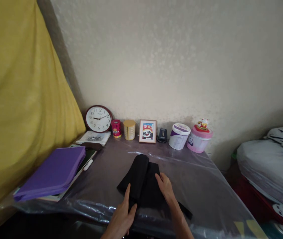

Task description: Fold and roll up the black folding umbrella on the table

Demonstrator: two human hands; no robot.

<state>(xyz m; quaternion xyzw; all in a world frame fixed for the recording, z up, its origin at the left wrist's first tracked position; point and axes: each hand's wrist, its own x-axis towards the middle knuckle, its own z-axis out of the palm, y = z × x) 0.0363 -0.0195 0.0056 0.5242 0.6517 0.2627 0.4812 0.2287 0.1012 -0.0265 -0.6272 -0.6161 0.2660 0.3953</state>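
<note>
A black cloth [141,181] lies folded on the plastic-covered table [196,179], near its front edge. My left hand [123,215] rests on the cloth's near left part, thumb up and fingers laid along the fabric. My right hand [165,187] lies flat on the cloth's right side with its fingers stretched out toward the fold. Neither hand lifts the cloth off the table.
A purple folder [54,172] on papers lies at the left. Along the wall stand a clock [98,118], a red tin [116,128], a yellow tin [129,129], a framed panda picture [147,131], a white tub [179,136] and a pink pot [199,137]. Bedding [271,166] sits at the right, yellow fabric [19,99] at the left.
</note>
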